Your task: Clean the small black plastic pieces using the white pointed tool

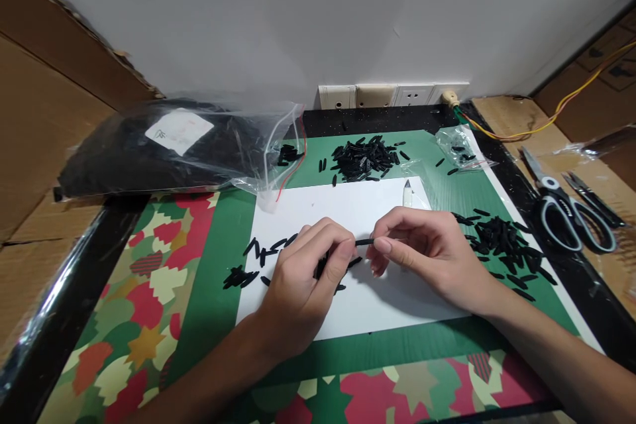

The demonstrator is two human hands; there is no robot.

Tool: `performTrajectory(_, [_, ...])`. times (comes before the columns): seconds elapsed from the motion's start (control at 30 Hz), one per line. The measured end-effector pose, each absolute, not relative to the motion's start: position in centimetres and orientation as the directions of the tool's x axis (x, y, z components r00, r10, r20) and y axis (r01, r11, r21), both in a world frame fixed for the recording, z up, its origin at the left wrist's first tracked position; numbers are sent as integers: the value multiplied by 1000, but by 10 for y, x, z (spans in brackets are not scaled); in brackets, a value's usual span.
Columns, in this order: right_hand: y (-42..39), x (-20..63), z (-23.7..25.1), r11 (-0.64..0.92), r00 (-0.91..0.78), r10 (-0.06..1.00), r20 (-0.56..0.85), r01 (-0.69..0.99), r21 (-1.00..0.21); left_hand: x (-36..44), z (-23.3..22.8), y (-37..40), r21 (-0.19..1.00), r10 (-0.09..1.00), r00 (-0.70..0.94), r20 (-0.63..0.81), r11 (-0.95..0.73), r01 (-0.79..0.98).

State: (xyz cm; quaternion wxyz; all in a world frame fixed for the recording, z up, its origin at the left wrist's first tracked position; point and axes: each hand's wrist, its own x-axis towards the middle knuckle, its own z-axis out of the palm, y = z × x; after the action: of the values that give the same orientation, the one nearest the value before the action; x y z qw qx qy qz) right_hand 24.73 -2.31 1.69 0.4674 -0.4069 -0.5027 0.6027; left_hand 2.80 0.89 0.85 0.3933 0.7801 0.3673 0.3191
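My left hand (303, 285) and my right hand (422, 248) meet over a white sheet of paper (358, 308), each pinching one end of a short thin black tube piece (364, 242). More black pieces show under my left palm. Loose black pieces (248, 268) lie on the paper's left edge. One pile of the same pieces (501, 238) lies just right of my right hand, another pile (365, 158) behind the paper. A small white pointed tool (407, 193) lies on the paper's far edge.
A large clear bag of black material (163, 146) lies at back left. Two pairs of scissors (566, 209) rest on cardboard at right. A wall socket strip (392, 94) with a yellow wire (561, 109) is behind. A small clear bag (460, 144) sits nearby.
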Motion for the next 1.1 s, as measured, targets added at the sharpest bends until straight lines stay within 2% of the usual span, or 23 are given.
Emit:
performTrajectory(0.23, [-21,246,17,-105,-268,962,-51,-190,-976,29,9,8,886,843,521,134,-337,318])
performTrajectory(0.5, [-19,247,13,-244,-340,931,-131,-315,-917,29,11,7,932,843,532,82,-253,258])
performTrajectory(0.73, [-17,247,9,-328,-410,898,-161,-378,-866,28,13,4,975,842,539,-10,-112,193])
performTrajectory(1.1, [-15,243,6,-318,-390,906,-167,-361,-877,30,15,4,990,837,547,-20,-58,125])
